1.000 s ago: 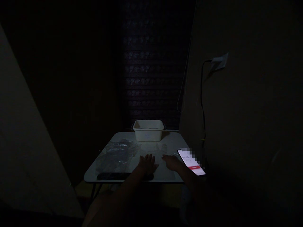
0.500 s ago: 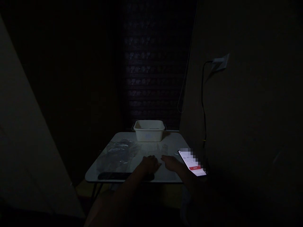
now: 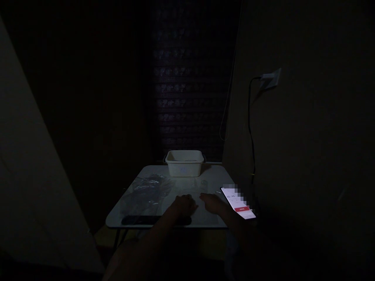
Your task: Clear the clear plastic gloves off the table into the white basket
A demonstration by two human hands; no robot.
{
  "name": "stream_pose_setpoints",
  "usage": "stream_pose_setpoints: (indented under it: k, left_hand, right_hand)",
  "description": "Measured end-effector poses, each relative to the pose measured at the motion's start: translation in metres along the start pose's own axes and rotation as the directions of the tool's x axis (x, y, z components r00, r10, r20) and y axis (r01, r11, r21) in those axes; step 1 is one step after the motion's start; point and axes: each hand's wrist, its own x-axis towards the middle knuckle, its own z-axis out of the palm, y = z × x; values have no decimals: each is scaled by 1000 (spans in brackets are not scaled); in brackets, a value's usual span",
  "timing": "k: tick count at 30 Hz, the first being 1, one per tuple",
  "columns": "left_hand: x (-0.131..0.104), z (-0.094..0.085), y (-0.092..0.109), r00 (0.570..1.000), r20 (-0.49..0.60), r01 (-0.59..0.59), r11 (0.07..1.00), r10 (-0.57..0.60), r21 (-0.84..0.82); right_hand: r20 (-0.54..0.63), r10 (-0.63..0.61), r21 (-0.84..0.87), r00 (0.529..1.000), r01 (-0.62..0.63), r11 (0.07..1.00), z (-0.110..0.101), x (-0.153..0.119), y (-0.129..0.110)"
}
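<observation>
In dim light, both my hands are low over a white table (image 3: 205, 170). My left hand (image 3: 185, 205) lies on or just above the tabletop, its fingers apart and partly lost in shadow. My right hand (image 3: 211, 202) is close beside it on the right, fingers stretched toward the left, with a small gap between the hands. Neither hand visibly holds anything. A crumpled clear plastic sheet or bag (image 3: 143, 197) covers the table's left part; how far it runs under my hands is hard to see. A long dark strip (image 3: 140, 220) lies along the front edge, partly behind my left forearm.
A white plastic tub (image 3: 184, 169) with side handles stands at the table's back; its contents are unclear. A lit phone (image 3: 238, 203) is at the right edge. A black cable (image 3: 250, 113) hangs from a wall outlet (image 3: 271, 79). Dark blinds (image 3: 172, 103) are behind.
My hands have barely moved; the left fingers have shifted slightly. The whole view has dropped a little lower in the frame, and nothing has been picked up or released.
</observation>
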Motion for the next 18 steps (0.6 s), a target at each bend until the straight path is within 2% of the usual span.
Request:
stream_pose_setpoints:
  k: [4,11,14,18]
  left_hand:
    - [0,-2,1,1000,-2,13,1000,-13,-11]
    - [-1,-1,-14,993,98,59,998,-60,17]
    - [-1,0,-15,996,80,36,999,-38,26]
    - [-1,-2,-6,1000,17,2,1000,-2,1]
  right_hand:
    - [-10,-45,-20,999,45,999,2,-1,-1]
    - [-25,-17,-64,1000,15,998,-4,-6,16]
    - [-39,-13,-59,999,10,998,-3,-4,14]
    - [-35,-12,-20,999,11,1000,3,0,8]
